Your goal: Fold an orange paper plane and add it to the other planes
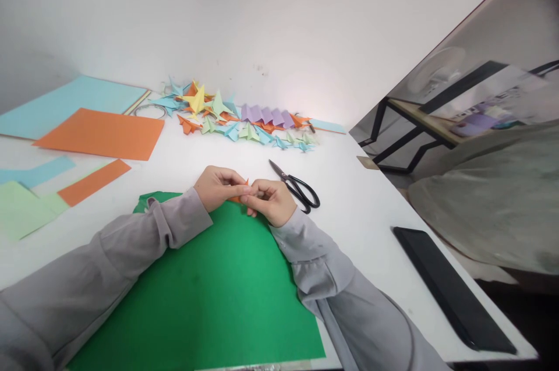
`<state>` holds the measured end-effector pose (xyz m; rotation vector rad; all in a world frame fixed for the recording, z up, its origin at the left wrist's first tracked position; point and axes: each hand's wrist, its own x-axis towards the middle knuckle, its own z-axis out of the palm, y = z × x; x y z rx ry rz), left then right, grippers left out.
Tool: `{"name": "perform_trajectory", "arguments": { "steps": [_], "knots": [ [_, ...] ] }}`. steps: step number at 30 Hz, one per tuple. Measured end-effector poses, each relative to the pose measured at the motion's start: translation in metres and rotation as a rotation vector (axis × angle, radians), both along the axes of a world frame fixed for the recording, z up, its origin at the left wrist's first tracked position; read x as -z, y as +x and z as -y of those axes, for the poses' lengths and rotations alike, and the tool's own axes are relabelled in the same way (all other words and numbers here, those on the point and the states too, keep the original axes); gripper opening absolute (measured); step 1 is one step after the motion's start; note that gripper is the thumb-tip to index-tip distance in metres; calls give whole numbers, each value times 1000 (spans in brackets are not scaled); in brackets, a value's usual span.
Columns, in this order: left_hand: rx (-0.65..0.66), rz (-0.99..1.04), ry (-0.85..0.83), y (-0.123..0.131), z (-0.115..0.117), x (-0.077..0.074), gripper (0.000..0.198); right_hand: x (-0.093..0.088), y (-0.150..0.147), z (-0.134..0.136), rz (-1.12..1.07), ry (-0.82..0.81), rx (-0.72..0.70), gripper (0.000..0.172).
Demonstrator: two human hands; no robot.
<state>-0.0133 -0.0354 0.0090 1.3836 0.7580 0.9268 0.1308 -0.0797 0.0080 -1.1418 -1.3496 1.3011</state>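
Pinched between my two hands is a small folded piece of orange paper (236, 200), mostly hidden by the fingers, with one pointed tip showing above them. My left hand (220, 187) grips it from the left, thumb laid along it. From the right, my right hand (271, 199) closes on the same paper with curled fingers. Both hands are just above the far part of a green sheet (213, 283). Right behind my right hand lies a pair of scissors (299, 187) with black handles, blades pointing away to the left.
Folded paper pieces (198, 100) in several colours line the wall, beside a purple pleated strip (267, 115). Orange sheets (105, 133), blue sheets (74, 103) and green scraps (28, 208) lie left. A black tray-like object (452, 286) sits at the right edge, near a person's clothing (489, 196).
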Motion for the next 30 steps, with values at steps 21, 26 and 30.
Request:
{"name": "perform_trajectory", "arguments": {
  "steps": [21, 26, 30],
  "knots": [
    [4, 43, -76, 2, 4, -6, 23, -3, 3, -2, -71, -103, -155, 30],
    [5, 35, -67, 1, 3, -4, 23, -4, 3, -3, -72, -104, -173, 30],
    [0, 36, -120, 2, 3, -3, 32, -2, 3, -3, -67, -101, -147, 32]
  ]
}}
